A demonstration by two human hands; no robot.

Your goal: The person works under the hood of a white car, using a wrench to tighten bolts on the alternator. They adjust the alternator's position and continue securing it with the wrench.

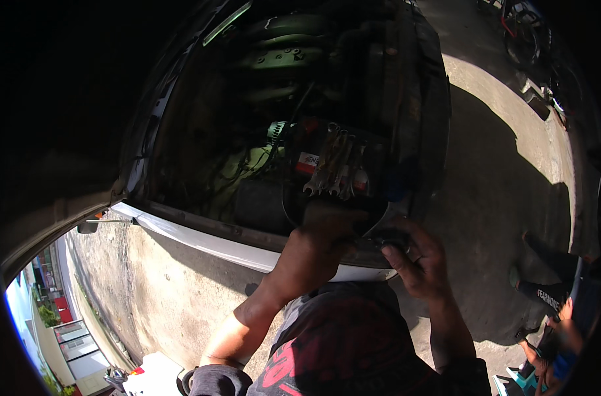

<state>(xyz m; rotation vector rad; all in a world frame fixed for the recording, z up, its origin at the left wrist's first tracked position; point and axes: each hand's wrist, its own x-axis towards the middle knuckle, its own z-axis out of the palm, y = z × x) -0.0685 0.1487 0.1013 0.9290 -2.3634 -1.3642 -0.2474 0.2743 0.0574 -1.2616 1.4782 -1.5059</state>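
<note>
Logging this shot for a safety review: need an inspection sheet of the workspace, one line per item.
Surface: open engine bay, mostly in deep shadow; white body panel along its near side.
Job's things: several wrenches bunched on a dark box with a red-and-white label.
Clutter: wrenches lie loose, close together.
Hands: left hand at the bay's near edge, fingers in shadow; right hand beside it, thumb and fingers bent. Whether either holds anything: cannot tell.
Cables: thin dark cables left of the box; routing unclear.
Surroundings: concrete ground, part sun, part shade; another person at lower right.
</note>
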